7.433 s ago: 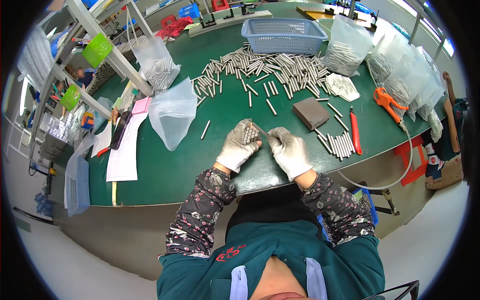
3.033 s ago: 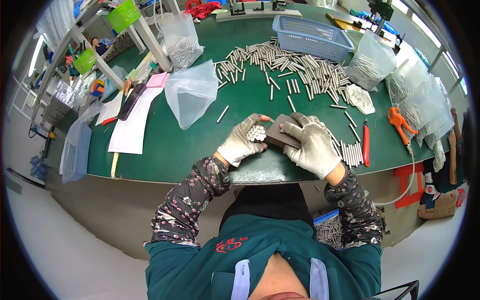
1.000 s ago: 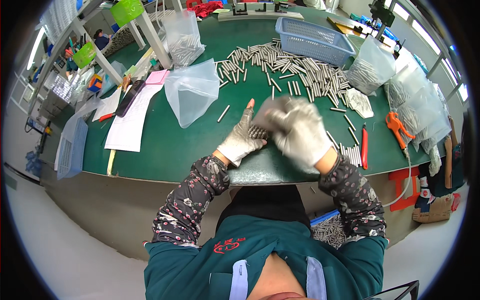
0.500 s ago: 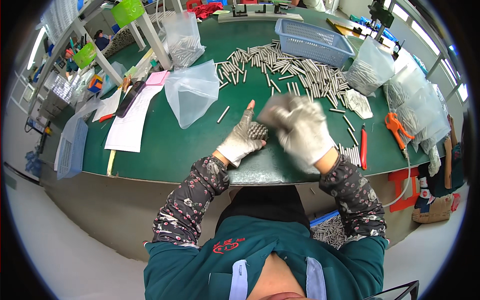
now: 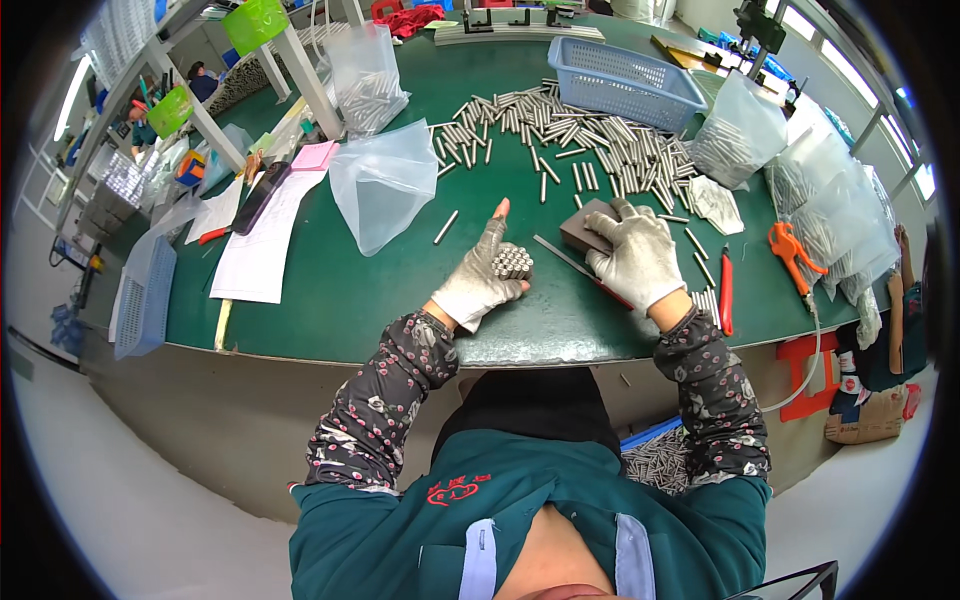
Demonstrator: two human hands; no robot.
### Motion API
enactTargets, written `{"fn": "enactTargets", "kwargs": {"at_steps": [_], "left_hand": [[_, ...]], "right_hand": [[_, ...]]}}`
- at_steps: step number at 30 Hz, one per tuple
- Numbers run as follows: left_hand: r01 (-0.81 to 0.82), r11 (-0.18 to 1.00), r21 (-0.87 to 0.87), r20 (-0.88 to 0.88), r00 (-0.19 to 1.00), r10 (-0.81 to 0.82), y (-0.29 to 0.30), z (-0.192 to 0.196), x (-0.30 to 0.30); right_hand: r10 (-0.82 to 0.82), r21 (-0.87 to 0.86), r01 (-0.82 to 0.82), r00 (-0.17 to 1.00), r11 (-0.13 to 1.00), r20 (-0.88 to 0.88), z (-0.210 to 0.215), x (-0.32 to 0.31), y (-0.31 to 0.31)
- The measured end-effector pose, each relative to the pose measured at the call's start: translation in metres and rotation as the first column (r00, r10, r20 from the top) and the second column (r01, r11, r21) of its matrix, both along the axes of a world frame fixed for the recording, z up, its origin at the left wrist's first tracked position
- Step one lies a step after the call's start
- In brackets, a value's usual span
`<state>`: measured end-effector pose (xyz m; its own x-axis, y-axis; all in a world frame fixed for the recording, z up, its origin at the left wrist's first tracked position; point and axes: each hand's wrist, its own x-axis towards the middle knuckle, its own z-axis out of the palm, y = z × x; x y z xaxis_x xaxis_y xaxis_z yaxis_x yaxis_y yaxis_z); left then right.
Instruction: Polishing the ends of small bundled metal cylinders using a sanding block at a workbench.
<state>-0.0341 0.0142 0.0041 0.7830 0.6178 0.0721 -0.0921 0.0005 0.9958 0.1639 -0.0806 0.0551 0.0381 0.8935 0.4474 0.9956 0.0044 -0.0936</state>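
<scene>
Green matting covers the workbench [image 5: 330, 300], smooth and flat. Shiny metal rods [image 5: 570, 140] lie scattered beyond the fingers. Right hand [image 5: 635, 258], in a knit glove, spreads over a dark block [image 5: 585, 226], hiding part. Left hand [image 5: 482, 280] curls around a rod bundle [image 5: 512, 262]; only round ends show.

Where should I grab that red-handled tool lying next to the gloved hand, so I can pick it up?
Probably by its long red handle. The tool lies flat on the green table, running toward and away from the person, just outside the right hand. Come from above and pinch the handle across its narrow sides near the middle. A few loose metal rods lie beside it, so come straight down.
</scene>
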Motion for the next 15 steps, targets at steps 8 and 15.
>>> {"fn": "enactTargets", "kwargs": {"at_steps": [8, 15], "left_hand": [[-0.109, 0.924, 0.366, 0.074, 0.993, 0.088, 0.006, -0.023, 0.001], [0.027, 0.981, -0.194, 0.089, 0.996, -0.010, -0.009, 0.007, -0.001]], "right_hand": [[0.413, 0.038, -0.415, 0.885, 0.909, -0.215, 0.016, -0.044, -0.007], [0.426, 0.060, -0.428, 0.859, 0.902, -0.284, 0.010, -0.037, -0.009]]}}
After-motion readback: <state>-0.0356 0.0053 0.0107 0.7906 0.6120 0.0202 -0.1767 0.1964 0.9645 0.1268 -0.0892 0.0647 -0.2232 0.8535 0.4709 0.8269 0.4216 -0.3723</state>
